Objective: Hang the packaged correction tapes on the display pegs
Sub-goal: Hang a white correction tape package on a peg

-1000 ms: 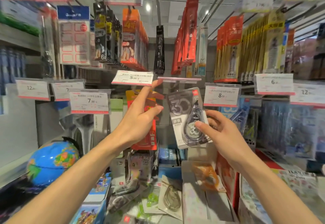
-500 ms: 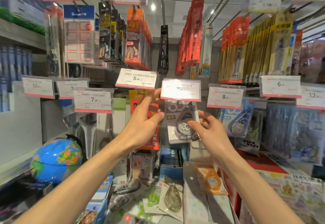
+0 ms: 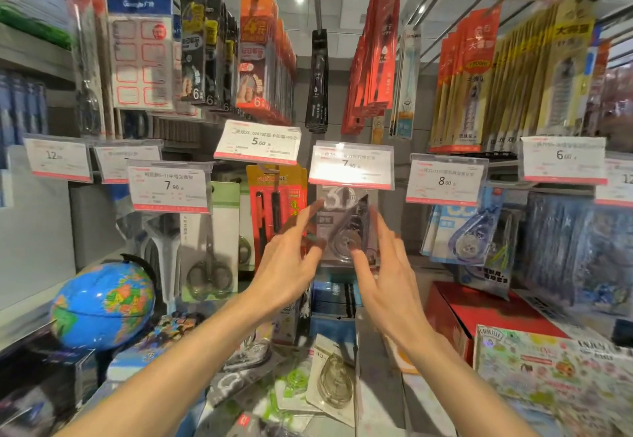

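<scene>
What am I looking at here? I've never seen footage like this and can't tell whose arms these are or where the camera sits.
There is no machine here: the camera is worn on a person's head and looks forward and down, so the two bare arms are that person's own. The scene is a stationery shop display with price tags and hanging packs. The left hand and right hand are open, fingers spread on either side of a grey packaged correction tape, which hangs just below a price tag. Neither hand clearly grips it; the picture is blurred there. Below lie more correction tape packs, and a globe stands at the left.
</scene>
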